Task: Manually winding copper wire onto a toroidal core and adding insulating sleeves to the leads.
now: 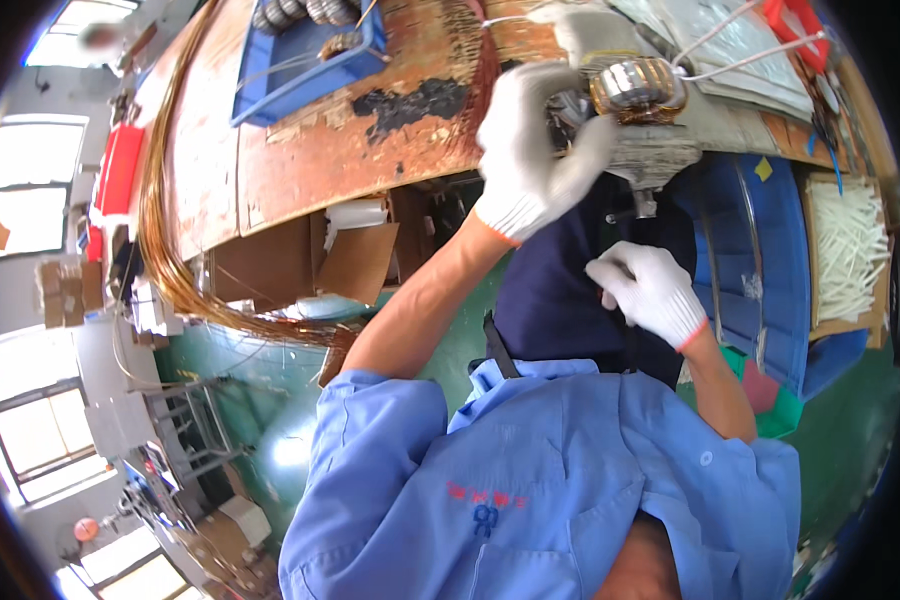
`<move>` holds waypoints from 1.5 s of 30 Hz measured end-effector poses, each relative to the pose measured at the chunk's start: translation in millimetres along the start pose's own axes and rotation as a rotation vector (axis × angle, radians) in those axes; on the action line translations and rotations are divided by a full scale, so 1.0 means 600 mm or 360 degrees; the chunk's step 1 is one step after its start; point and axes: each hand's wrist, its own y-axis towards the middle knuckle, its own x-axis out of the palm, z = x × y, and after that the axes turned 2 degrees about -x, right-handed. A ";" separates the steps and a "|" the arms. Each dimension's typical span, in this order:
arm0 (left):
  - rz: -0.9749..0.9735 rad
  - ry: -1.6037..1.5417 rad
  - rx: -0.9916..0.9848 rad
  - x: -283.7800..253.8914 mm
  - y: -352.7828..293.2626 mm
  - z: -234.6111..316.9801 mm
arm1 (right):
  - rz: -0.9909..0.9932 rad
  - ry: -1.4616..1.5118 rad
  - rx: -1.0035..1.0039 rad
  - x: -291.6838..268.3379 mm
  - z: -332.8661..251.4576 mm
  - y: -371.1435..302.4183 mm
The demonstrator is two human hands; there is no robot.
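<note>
A motor stator (638, 84), a shiny metal core with copper windings, is mounted on a grey metal fixture (650, 150) at the bench's front edge. Just left of it is my left hand (535, 150) in a white knit glove, slightly blurred. Its thumb and fingers are apart, and small metallic parts (567, 112) show in the gap between them. White-gloved too, my right hand (652, 290) hovers over my dark trousers below the fixture. Its fingers are curled together; whatever they may hold is hidden. Pale leads (735, 72) run from the stator toward the right.
A blue bin (260, 108) with wound coils sits on the worn wooden bench (300, 165). Long copper wire (160, 220) hangs over its left end. Dark red wires (482, 75) lie behind my left hand. At right are a blue crate (770, 260) and a box of white sticks (850, 245).
</note>
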 end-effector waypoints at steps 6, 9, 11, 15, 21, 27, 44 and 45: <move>0.0528 0.0767 -0.1010 -0.249 -0.193 -0.097 | -0.0336 0.0572 -0.2088 -0.008 -0.176 -0.102; 0.0905 0.1254 -0.1088 -0.425 -0.272 -0.167 | -0.0166 0.0194 -0.2191 0.013 -0.210 -0.109; 0.0861 0.1958 -0.1546 -0.555 -0.317 -0.213 | -0.0039 0.0104 -0.2207 0.020 -0.211 -0.106; 0.1103 0.0185 -0.2182 -0.714 -0.405 -0.281 | 0.0128 0.0050 -0.2206 0.028 -0.200 -0.110; 0.1409 0.0157 -0.1925 -0.588 -0.327 -0.206 | 0.0179 -0.0009 -0.2219 0.028 -0.194 -0.116; 0.0834 -0.1034 -0.1185 -0.378 -0.080 0.080 | 0.0505 0.0324 -0.2183 0.051 -0.220 -0.098; -0.0668 -0.1184 -0.0429 -0.169 0.314 0.196 | 0.0503 0.1325 -0.1367 -0.093 -0.198 -0.121; -0.0444 -0.1036 -0.0388 -0.174 0.345 0.190 | 0.0629 0.1133 -0.1409 -0.113 -0.204 -0.132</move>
